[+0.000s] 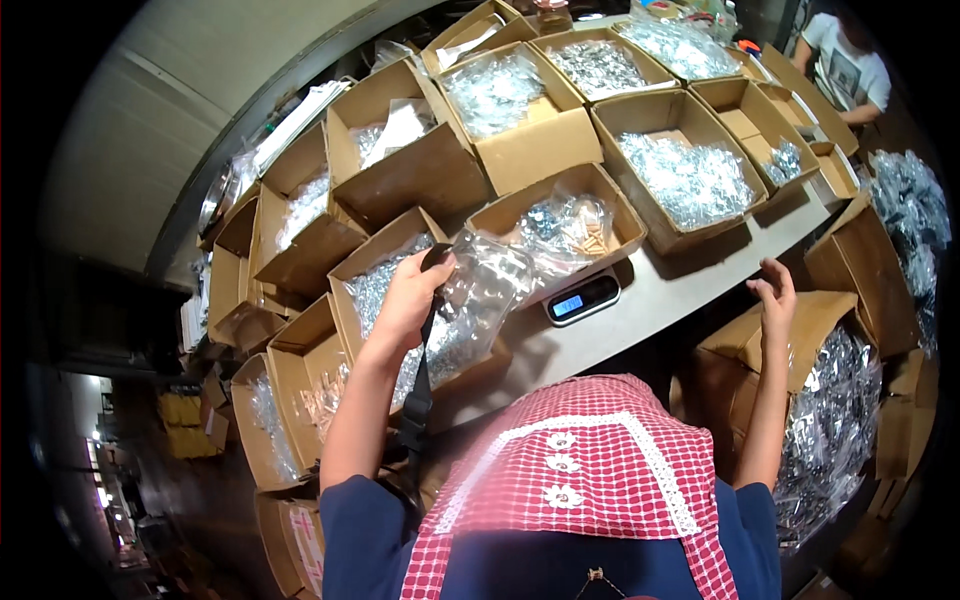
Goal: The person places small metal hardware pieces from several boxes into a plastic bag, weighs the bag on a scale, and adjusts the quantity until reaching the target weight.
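My left hand [405,300] is closed, its fingers and thumb pinching the edge of a clear plastic bag [490,290]. The bag hangs over a cardboard box of small shiny metal parts, and any contents are hard to make out. A black strap [422,375] runs down past that hand. Just beyond the bag, a cardboard box [622,262] holds clear bags of copper-coloured pieces [592,238] and silvery parts. A small digital scale [585,300] with a lit blue display is at that box's near side. My right hand [775,300] is raised beyond the table's right edge, fingers loosely bent and apart, holding nothing visible.
Several open cardboard boxes of small bagged metal parts crowd the grey table [690,280], including a full box [680,235] at right. By my right arm stands a carton [825,430] heaped with shiny packets. Another person [848,70] is at the far right.
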{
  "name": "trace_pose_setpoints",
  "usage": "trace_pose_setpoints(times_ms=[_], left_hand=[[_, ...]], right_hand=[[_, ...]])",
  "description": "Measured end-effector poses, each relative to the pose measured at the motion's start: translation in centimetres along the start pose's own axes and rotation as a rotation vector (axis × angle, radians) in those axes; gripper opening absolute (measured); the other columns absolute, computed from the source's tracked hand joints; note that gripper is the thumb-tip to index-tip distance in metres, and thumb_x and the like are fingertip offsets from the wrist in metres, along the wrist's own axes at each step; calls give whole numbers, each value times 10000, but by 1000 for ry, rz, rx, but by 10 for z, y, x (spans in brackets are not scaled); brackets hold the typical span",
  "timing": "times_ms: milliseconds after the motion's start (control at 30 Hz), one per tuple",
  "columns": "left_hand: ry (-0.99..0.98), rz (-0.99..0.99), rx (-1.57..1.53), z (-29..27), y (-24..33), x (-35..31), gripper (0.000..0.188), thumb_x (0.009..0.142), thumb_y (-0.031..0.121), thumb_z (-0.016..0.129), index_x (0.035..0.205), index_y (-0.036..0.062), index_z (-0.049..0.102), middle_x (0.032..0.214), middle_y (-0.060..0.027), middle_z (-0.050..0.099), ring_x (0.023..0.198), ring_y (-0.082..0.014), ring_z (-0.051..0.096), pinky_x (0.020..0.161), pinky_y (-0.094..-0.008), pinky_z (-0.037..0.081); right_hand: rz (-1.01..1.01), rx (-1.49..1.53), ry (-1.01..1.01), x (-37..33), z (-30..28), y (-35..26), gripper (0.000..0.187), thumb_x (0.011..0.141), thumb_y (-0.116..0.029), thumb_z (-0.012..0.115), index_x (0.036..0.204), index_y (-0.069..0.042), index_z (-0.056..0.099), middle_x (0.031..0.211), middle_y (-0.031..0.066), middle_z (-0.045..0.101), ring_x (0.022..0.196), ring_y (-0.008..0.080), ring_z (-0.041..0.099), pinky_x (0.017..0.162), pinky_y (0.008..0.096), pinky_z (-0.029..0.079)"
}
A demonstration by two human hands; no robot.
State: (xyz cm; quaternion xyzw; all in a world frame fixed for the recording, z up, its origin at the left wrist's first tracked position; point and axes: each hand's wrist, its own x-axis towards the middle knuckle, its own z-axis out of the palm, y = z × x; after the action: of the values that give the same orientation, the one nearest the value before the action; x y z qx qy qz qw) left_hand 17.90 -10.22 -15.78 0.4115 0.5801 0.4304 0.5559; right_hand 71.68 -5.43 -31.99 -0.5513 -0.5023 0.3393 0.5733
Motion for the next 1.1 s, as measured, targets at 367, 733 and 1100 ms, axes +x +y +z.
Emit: trace_pose_setpoints(times_ms=[367, 733, 1100], left_hand=[[-58, 210, 11, 41, -10, -26, 193, 936, 96, 565, 1075, -27, 615, 924, 12, 611, 846, -64, 529, 776, -219, 431], [-27, -104, -88, -45, -28, -72, 446, 1015, 238, 423, 1368, -34, 403, 1021, -228, 677, 614, -170, 647, 490, -253, 532], [339, -859, 789, -273, -31, -229, 378, 942, 195, 477, 1279, 38, 546, 1133, -145, 611, 1027, -248, 609, 801, -309, 492]], right_hand=[[686, 816, -1038, -98, 207, -96, 806, 915, -635, 456, 1400, 3, 373, 1273, 198, 562, 1062, 283, 638, 856, 427, 574], [662, 906, -639, -30, 272, -138, 331, 911, -51, 575, 1217, 51, 504, 1043, 148, 646, 888, 241, 680, 719, 366, 632], [-4, -82, 225, -31, 0, -90, 169, 877, -19, 559, 977, 30, 685, 900, 40, 703, 847, 113, 640, 829, 269, 505]])
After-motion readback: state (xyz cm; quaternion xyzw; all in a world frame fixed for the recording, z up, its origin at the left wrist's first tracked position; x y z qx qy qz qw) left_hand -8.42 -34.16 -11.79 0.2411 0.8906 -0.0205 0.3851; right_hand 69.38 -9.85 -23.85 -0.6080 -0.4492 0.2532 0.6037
